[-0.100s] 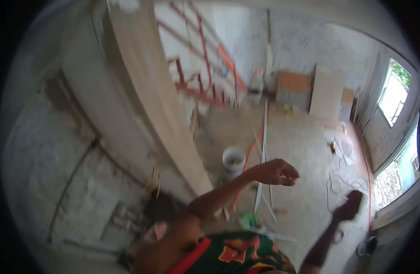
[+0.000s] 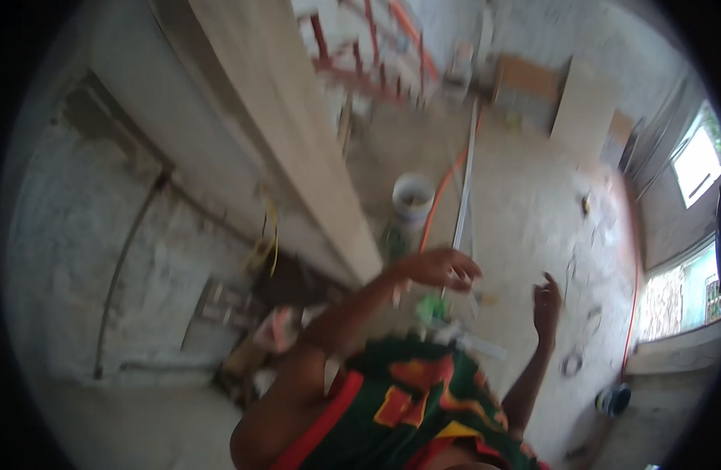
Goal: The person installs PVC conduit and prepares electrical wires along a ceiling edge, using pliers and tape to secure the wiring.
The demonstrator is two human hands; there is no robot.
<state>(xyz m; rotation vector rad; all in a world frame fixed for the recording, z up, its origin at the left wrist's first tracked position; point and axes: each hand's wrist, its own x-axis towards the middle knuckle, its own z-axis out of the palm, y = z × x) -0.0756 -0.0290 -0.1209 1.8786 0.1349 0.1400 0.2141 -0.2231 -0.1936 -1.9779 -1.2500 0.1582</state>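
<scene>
- Step in hand: both hands appear to be in the air in front of the torso, above the floor, with no handling of a tool or part that can be made out
- Left hand (image 2: 446, 270): held out with the fingers bent; pale patches show between them, and blur leaves it unclear whether it grips something
- Right hand (image 2: 547, 301): raised apart from the left, fingers partly curled; I cannot tell whether it holds anything
- Nearest things: a long pale strip (image 2: 467, 180) runs along the floor beyond the left hand, an orange cable (image 2: 445, 192) beside it; a green bundle (image 2: 431, 307) lies on the near side of that hand, and contact with either hand cannot be confirmed
- Around them: a pale bucket (image 2: 413, 194) stands near the cable, a coil (image 2: 571, 363) lies on the floor to the right, and a dark round container (image 2: 613, 399) is past it
- What a move calls for, as a judgement: taking up anything from the floor calls for lowering a hand and opening the fingers around it
- Against the earlier frame: the view has shifted so the bucket sits higher, the hands are closer together, and the right hand's fingers show more distinctly
</scene>
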